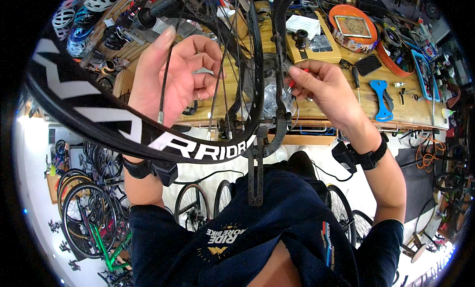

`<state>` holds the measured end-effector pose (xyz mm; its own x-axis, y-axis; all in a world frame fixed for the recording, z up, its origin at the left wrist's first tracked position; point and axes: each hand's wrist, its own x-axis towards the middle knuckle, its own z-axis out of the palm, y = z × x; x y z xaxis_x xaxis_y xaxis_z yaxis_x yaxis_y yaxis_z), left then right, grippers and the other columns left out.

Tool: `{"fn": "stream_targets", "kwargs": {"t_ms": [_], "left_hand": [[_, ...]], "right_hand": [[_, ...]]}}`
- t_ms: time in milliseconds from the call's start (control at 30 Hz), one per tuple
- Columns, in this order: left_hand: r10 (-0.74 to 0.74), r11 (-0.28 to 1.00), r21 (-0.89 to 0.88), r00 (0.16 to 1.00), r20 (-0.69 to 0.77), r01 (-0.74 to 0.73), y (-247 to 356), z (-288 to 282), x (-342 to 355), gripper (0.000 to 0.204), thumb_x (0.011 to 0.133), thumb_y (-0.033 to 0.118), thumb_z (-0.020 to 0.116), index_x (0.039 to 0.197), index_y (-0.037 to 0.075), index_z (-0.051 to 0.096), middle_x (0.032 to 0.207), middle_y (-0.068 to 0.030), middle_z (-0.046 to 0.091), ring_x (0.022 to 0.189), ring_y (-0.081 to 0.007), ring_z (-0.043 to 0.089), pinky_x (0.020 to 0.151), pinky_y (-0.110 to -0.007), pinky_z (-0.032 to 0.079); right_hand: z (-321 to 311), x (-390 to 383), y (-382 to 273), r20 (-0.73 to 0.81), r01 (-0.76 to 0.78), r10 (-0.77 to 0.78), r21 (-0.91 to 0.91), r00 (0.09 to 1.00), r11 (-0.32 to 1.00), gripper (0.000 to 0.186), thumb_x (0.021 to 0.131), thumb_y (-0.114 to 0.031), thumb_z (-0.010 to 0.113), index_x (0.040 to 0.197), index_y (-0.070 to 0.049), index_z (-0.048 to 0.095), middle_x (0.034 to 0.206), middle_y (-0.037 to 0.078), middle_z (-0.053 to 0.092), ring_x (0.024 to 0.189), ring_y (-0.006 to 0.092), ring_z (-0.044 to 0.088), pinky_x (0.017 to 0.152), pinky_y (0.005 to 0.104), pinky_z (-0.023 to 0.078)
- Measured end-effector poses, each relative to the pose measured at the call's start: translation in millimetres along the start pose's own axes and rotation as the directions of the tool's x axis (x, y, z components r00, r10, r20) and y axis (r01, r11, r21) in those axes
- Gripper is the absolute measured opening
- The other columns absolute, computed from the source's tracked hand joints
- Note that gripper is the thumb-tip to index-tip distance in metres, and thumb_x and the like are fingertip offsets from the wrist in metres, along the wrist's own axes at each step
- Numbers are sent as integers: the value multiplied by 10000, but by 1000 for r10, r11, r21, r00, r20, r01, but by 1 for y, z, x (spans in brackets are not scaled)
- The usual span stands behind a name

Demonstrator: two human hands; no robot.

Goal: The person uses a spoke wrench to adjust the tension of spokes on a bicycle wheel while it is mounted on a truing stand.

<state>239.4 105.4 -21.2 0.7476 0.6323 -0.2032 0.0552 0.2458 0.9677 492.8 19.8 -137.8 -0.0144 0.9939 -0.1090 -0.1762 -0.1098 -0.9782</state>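
Observation:
A black bicycle wheel rim point(208, 152) with white lettering stands upright in front of me, held in a dark metal wheel stand point(256, 175). Among its thin spokes point(166, 84) is my left hand point(173, 71), palm up, thumb stretched out and fingers loosely curled but apart. Nothing shows in it, though spokes cross in front. To the right of the rim, my right hand point(319, 84) pinches a small red tool point(293, 82) beside the stand's upright arm point(282, 49). Most of that tool is hidden by the fingers. A clear plastic bag point(271, 99) lies behind the rim.
The wooden bench point(336, 111) carries a blue plastic tool point(381, 101), a screwdriver point(356, 78), a cardboard box point(316, 52) and an orange round tin point(341, 15). Several helmets point(99, 0) hang at far left. Bicycles point(91, 222) stand on the floor below.

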Motion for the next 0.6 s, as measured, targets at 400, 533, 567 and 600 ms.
{"fn": "stream_targets", "kwargs": {"t_ms": [400, 533, 567, 600], "left_hand": [[115, 980, 157, 993, 33, -119, -80, -30, 30, 513, 838, 282, 686, 1243, 30, 496, 1152, -66, 548, 1033, -167, 537, 957, -306, 408], [137, 982, 115, 986, 99, -148, -91, -41, 41, 498, 836, 248, 692, 1239, 35, 492, 1171, -61, 541, 1027, -152, 536, 934, -286, 424], [133, 984, 105, 986, 99, -143, -91, -42, 42, 495, 835, 240, 693, 1238, 36, 492, 1175, -60, 540, 1027, -148, 536, 927, -281, 428], [130, 984, 112, 987, 97, -140, -92, -42, 42, 497, 831, 237, 697, 1237, 35, 491, 1175, -59, 540, 1027, -145, 537, 921, -281, 432]], "right_hand": [[-5, 0, 8, 9, -19, 18, 6, 1000, 1000, 278, 957, -247, 621, 1050, 14, 639, 892, 39, 675, 727, 69, 578, 697, 216, 486], [-4, 1, 9, 14, -25, 25, 28, 1000, 999, 280, 957, -243, 621, 1061, 17, 635, 905, 47, 676, 734, 73, 581, 697, 216, 488], [-3, 1, 9, 15, -11, 10, 40, 1000, 999, 284, 947, -247, 635, 1032, 24, 640, 866, 46, 666, 721, 79, 582, 684, 220, 488], [-2, 2, 9, 17, 4, -5, 52, 1000, 999, 290, 938, -251, 650, 1003, 31, 645, 826, 44, 656, 708, 85, 584, 670, 224, 488]]}}
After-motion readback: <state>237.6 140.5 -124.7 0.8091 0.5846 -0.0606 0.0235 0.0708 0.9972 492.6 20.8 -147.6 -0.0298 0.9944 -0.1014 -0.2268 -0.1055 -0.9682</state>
